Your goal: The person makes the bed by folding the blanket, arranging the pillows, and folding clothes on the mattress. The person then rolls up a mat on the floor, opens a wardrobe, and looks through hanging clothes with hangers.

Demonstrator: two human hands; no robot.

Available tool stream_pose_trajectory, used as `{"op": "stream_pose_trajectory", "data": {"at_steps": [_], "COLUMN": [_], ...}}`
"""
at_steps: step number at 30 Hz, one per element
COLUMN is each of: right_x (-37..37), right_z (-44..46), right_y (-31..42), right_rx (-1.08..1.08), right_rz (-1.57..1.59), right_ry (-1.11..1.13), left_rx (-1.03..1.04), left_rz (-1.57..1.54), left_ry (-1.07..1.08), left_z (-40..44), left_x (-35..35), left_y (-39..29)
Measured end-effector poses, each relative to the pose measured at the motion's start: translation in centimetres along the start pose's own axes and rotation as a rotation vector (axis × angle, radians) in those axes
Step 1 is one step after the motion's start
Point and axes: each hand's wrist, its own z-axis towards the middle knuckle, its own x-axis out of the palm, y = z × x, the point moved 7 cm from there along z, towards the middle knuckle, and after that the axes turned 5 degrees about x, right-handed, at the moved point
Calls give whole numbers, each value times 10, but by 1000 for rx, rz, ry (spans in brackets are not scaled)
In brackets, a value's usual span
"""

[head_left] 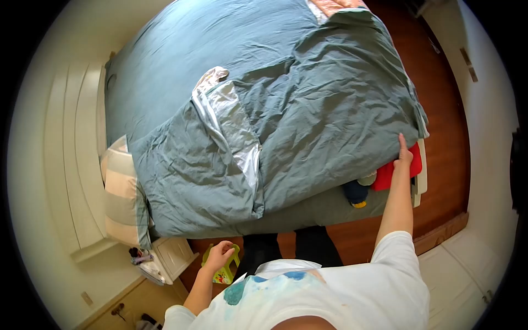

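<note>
A grey-green quilt (335, 115) lies rumpled across the near side of the bed. Its white and pale lining (236, 121) shows along a fold in the middle. At the quilt's near right corner, my right hand (404, 158) grips the edge, thumb on top and the other fingers mostly hidden. My left hand (220, 256) hangs low, off the bed, over a green plastic stool (224, 272). Its fingers are loosely bent and apart, with nothing visible in them. Red cloth (384, 177) and a dark blue item (356, 192) with a yellow tip stick out under the quilt near my right hand.
A checked pillow (121, 190) rests by the cream headboard (69, 154) on the left. Below it stands a white nightstand (175, 257) with small items on top. Orange patterned fabric (338, 6) shows at the far end. Wooden floor (440, 110) runs along the right side.
</note>
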Motion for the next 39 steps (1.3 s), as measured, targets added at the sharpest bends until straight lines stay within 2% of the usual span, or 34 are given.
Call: {"op": "stream_pose_trajectory", "data": {"at_steps": [1,2,3,5,7,9,11,13,14,15,16,18,19,21,22,23,25,27,28,29,31,34,35,36,37,38,39], "right_x": [18,33,3,81,146,200,240,258,266,266,262,233,213,172,156,146,150,155,162,161,166,172,173,172,172,173,172], "right_z": [-9,-20,-18,-58,-154,-241,-305,-329,-377,-389,-409,-424,-417,-402,-399,-399,-397,-390,-388,-390,-395,-403,-404,-408,-409,-406,-395], "right_y": [-3,2,88,82,109,98,66,-3,-30,-78,-113,-185,-218,-264,-272,-277,-276,-273,-271,-269,-269,-275,-274,-271,-269,-268,-266], "right_rx": [98,94,-139,-301,-524,-578,-605,-948,-980,-771,-813,-864,-831,-699,-650,-598,-591,-545,-520,-479,-497,-586,-646,-644,-515,-391,-398], "right_rz": [81,106,15,-11,-167,-270,-511,-895,-1186,-987,-1297,-1494,-1590,-1717,-1709,-1699,-1686,-1661,-1667,-1678,-1726,-1759,-1754,-1759,-1787,-1810,-1815], "right_ry": [86,151,180,405,577,784,910,919,988,1307,1410,1578,1600,1555,1532,1511,1479,1423,1424,1422,1438,1439,1420,1425,1432,1433,1432], "left_rx": [-16,-33,-10,-69,-55,-77,-100,-37,-89,-135,-141,-217,-226,-386,-345,-364,-400,-436,-400,-335,-189,116,235,122,17,22,70], "left_rz": [70,138,-1,4,-38,-111,-381,-580,-667,-760,-788,-883,-909,-1027,-1001,-990,-1132,-1304,-1447,-1546,-1519,-1239,-1204,-952,-699,-705,-816], "left_ry": [-21,-37,100,39,-7,-48,-76,-155,-169,-183,-198,-195,-207,-254,-207,-279,-234,-328,-228,-234,-229,-381,-525,-542,-554,-560,-520], "left_z": [-10,-19,18,14,22,30,59,87,92,99,108,116,123,125,134,129,138,138,146,145,145,137,145,143,142,141,138], "left_x": [-3,-3,63,33,33,27,37,35,31,29,27,30,35,49,68,69,77,73,73,75,51,-12,-11,-11,-15,-18,-18], "left_y": [6,13,28,75,92,112,123,107,99,88,78,69,66,80,98,100,107,103,99,94,70,15,12,16,20,21,23]}}
